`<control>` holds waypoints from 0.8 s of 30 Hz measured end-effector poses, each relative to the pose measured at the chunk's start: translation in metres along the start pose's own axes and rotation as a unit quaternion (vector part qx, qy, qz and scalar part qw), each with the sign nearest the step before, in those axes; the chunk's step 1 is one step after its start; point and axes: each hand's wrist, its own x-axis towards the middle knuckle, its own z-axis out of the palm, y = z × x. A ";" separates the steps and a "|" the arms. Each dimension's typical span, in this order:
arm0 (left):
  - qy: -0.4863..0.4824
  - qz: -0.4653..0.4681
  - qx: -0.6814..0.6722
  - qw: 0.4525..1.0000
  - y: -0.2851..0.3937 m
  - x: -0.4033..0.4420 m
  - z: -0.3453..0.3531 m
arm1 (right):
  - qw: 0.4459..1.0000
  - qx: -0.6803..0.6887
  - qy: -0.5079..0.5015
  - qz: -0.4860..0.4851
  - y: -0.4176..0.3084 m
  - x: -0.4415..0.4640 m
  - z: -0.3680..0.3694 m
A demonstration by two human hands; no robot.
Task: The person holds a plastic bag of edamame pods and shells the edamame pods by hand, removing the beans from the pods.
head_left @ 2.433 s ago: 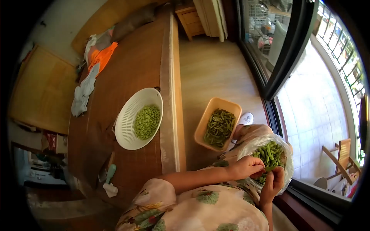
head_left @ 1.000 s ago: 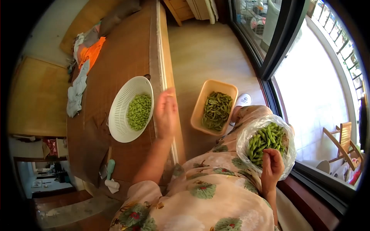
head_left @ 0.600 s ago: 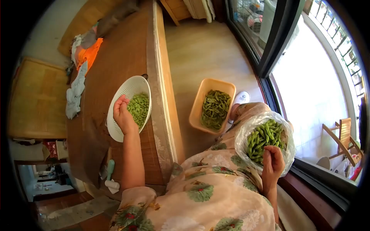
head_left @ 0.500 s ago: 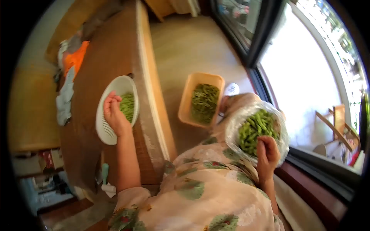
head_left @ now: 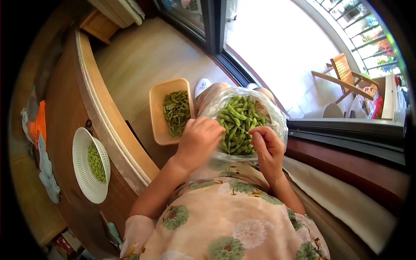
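Observation:
A clear plastic bag (head_left: 281, 125) rests open on my lap, full of green soybean pods (head_left: 238, 119). Over the bag's left edge, my left hand (head_left: 200, 141) is closed, fingers bent toward the pods; whatever they hold is hidden. My right hand (head_left: 269, 149) pinches thumb and fingers together above the right side of the pods. Anything in that pinch is too small to name. A peach plastic bin (head_left: 157, 125) left of the bag contains darker, flattened pods (head_left: 177, 112). On the wooden table, a white colander (head_left: 84, 184) holds shelled green beans (head_left: 96, 164).
The wooden table (head_left: 65, 147) with its pale raised edge runs along my left. Orange and grey cloths (head_left: 40, 121) lie on its far side. To the right are a sliding door frame (head_left: 346, 141) and a folding wooden chair (head_left: 344, 76) outside.
My left hand has moved from above the colander to the bag on my lap. My right hand stays at the pods. The view has turned toward the right.

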 end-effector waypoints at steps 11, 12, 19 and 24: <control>-0.079 -0.010 0.007 0.997 -0.002 0.012 0.004 | 0.999 -0.024 0.007 -0.029 0.010 0.001 -0.006; -0.083 -0.013 0.002 0.996 -0.001 0.012 0.004 | 0.999 -0.032 0.009 -0.040 0.009 0.001 -0.006; -0.007 0.004 -0.019 1.000 -0.010 0.008 0.013 | 0.999 -0.040 0.000 -0.019 0.003 0.000 -0.004; 0.082 -0.192 -0.255 0.944 0.000 -0.002 0.004 | 0.999 -0.050 -0.014 -0.014 0.003 0.001 -0.003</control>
